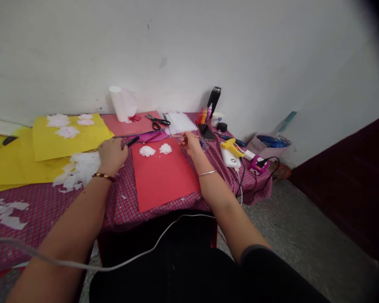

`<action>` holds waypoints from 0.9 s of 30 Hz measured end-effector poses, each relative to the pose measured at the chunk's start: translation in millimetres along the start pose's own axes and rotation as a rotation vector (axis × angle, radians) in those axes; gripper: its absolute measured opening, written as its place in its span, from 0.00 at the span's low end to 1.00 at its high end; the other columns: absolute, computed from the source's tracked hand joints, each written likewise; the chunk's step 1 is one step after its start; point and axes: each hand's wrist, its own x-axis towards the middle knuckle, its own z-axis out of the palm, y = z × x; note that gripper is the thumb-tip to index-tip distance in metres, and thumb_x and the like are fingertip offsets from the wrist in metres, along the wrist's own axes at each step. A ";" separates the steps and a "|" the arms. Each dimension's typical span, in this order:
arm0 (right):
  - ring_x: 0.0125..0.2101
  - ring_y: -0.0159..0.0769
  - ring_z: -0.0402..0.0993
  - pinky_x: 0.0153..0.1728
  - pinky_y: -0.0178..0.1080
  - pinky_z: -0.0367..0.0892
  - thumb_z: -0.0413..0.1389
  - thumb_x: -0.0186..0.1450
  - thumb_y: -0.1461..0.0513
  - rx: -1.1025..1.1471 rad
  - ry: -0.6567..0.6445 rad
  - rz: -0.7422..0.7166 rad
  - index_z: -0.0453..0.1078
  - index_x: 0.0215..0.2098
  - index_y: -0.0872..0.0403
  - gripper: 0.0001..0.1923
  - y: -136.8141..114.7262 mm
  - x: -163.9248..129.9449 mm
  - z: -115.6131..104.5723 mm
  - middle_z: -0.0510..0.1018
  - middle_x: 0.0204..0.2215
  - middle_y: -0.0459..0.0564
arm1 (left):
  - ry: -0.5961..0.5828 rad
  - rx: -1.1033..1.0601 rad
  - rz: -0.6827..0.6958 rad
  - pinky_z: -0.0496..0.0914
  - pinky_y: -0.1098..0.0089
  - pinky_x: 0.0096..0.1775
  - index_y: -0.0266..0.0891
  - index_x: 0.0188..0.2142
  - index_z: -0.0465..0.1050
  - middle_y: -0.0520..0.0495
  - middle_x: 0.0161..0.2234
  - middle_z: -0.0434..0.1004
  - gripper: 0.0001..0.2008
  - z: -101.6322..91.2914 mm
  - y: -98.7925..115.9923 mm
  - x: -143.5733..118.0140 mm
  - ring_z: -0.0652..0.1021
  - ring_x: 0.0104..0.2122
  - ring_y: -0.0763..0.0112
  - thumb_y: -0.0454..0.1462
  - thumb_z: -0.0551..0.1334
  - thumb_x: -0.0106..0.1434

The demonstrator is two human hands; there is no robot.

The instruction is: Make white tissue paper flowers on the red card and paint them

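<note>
Black scissors point(158, 122) lie by the wall, a yellow glue gun point(232, 147) sits right, beside perhaps a phone point(206, 131).

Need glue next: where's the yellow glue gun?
Head view, right side: the yellow glue gun lies on the checked cloth, beyond the right hand, beside the white power bank.

Soft, even light; wide-angle bending and dark vignetting at right.

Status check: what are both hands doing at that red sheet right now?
Left hand shut on black pen. Right hand pinching something small, unclear. Two white tufts on red sheet between them.
</note>
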 end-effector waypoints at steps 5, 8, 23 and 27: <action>0.11 0.22 0.59 0.19 0.28 0.65 0.50 0.69 0.60 -0.035 -0.055 0.012 0.66 0.30 0.55 0.10 0.5 -8.4 8.3 0.68 0.12 0.37 | -0.091 0.101 -0.043 0.63 0.40 0.49 0.31 0.43 0.75 0.26 0.39 0.79 0.16 0.6 -7.9 -1.2 0.75 0.46 0.36 0.35 0.56 0.57; 0.11 0.21 0.59 0.19 0.27 0.64 0.54 0.67 0.58 -0.061 -0.072 0.013 0.66 0.30 0.55 0.11 0.5 -12.8 11.9 0.68 0.13 0.37 | -0.085 0.168 -0.013 0.61 0.44 0.52 0.33 0.46 0.74 0.28 0.43 0.78 0.17 -2.9 -2.5 -2.2 0.75 0.47 0.42 0.33 0.53 0.60; 0.12 0.22 0.60 0.19 0.29 0.63 0.55 0.66 0.56 -0.107 -0.110 -0.001 0.66 0.29 0.54 0.11 2.5 -15.0 13.4 0.69 0.14 0.37 | -0.145 0.096 -0.216 0.68 0.53 0.38 0.32 0.50 0.71 0.29 0.40 0.80 0.18 -29.7 -3.9 1.3 0.79 0.42 0.42 0.39 0.52 0.66; 0.11 0.23 0.60 0.19 0.30 0.63 0.54 0.67 0.58 -0.108 -0.119 -0.008 0.66 0.29 0.55 0.10 3.3 -15.4 13.6 0.69 0.14 0.38 | 0.033 -0.053 -0.308 0.66 0.50 0.40 0.27 0.43 0.73 0.27 0.40 0.78 0.22 -40.7 -20.2 5.5 0.77 0.44 0.38 0.46 0.52 0.67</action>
